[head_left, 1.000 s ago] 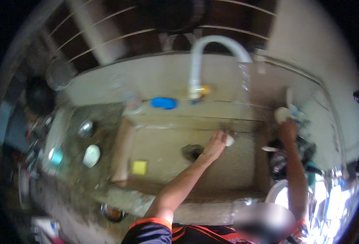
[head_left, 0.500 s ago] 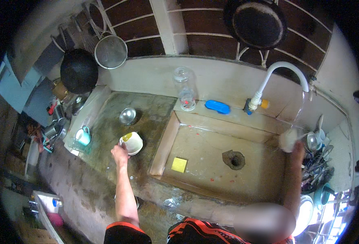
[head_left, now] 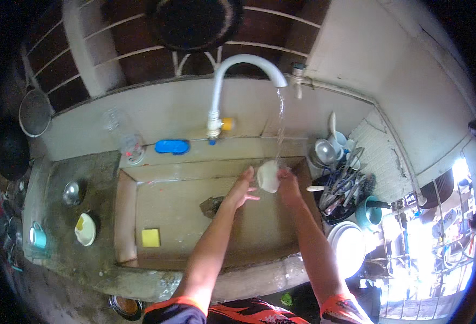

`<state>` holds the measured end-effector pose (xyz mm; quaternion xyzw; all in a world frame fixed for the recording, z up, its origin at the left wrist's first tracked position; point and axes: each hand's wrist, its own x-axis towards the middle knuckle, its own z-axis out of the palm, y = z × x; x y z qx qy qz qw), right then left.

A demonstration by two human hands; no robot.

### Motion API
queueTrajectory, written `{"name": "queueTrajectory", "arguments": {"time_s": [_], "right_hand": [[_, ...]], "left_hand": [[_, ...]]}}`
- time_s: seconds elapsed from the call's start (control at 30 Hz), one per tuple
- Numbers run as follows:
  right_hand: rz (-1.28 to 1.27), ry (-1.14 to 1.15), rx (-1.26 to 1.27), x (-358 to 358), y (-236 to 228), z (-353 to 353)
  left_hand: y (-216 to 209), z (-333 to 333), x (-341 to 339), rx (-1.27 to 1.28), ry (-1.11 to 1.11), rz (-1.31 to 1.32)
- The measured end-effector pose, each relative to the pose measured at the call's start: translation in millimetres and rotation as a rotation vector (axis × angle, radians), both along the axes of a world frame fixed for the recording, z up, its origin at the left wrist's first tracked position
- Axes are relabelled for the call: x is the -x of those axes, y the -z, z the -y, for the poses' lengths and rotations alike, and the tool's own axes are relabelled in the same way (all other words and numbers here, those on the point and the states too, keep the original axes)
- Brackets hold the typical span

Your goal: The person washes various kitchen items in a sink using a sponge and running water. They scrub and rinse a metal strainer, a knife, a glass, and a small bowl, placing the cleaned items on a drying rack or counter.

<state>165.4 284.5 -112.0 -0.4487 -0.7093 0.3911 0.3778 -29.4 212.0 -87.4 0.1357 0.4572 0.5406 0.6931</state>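
Observation:
Under the running tap [head_left: 249, 60], my right hand [head_left: 288, 188] grips a small white bowl [head_left: 267, 177] tilted on its side. Water falls onto or close beside the bowl's upper edge. Just to the left of it, my left hand [head_left: 242, 190] is open with fingers spread, apart from the bowl and holding nothing. Both hands are over the stone sink [head_left: 165, 202]. A yellow sponge [head_left: 151, 237] lies on the sink floor at the left, and my left forearm partly covers the dark drain hole [head_left: 211, 206].
On the left counter sit a white bowl with something yellow [head_left: 86, 229], a metal bowl [head_left: 73, 193] and a turquoise mug [head_left: 38, 235]. A clear jar [head_left: 131, 146] and blue soap dish [head_left: 172, 146] stand behind the sink. Cutlery [head_left: 348, 183] and white plates [head_left: 347, 248] crowd the right.
My left hand has let go of the white bowl on the counter and moved right, over the sink. My right hand keeps its bowl under the tap. The view has swung right.

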Motion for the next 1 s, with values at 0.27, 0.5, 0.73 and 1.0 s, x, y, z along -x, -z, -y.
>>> {"name": "queueTrajectory", "arguments": {"time_s": [0.27,0.5,0.73,1.0], "right_hand": [[0.257,-0.075,0.236,-2,-21,11],[0.970,-0.441,-0.618,-20,-54,32],[0.773,-0.426,0.204,-6,-83,14],[1.165,0.437,-0.667,-108,-96,-70]], "left_hand": [[57,-68,-84,-0.129,-0.146,0.121],[52,-55,-50,0.035,0.232,0.452],[86,-55,-75,-0.096,-0.049,0.654],[-40,72,47,-0.525,0.139,-2.076]]}}
